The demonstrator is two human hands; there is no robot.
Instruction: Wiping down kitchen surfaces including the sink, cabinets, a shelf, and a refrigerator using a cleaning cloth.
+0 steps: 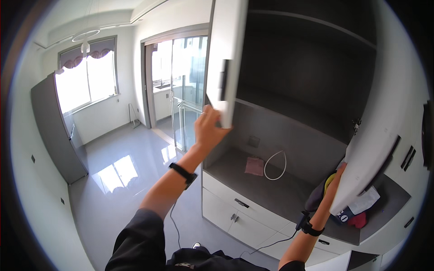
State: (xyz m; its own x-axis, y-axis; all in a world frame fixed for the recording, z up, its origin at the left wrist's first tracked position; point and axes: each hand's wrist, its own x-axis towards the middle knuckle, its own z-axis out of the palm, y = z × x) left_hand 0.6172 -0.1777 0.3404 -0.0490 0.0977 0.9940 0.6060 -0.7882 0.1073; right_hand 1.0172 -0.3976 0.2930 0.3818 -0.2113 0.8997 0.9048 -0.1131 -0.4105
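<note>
My left hand [211,124] grips the lower corner of a white cabinet door [225,44] with a black handle, which stands swung out at the left of a dark cupboard interior [301,67]. At the right, my right hand [337,174] is on the inner edge of a second white cabinet door [369,152], also swung out; its fingers are partly hidden by that door. Below the cupboard, a folded pink cloth [254,166] and a loop of white cord [275,165] lie on the grey countertop.
A dark and yellow item [317,196], a paper sheet [364,201] and a red cloth [358,221] lie on the counter at the right. White drawers [251,206] run below. A glass sliding door [190,95] and a grey refrigerator [59,128] stand at the left. Thin cables hang near both wrists.
</note>
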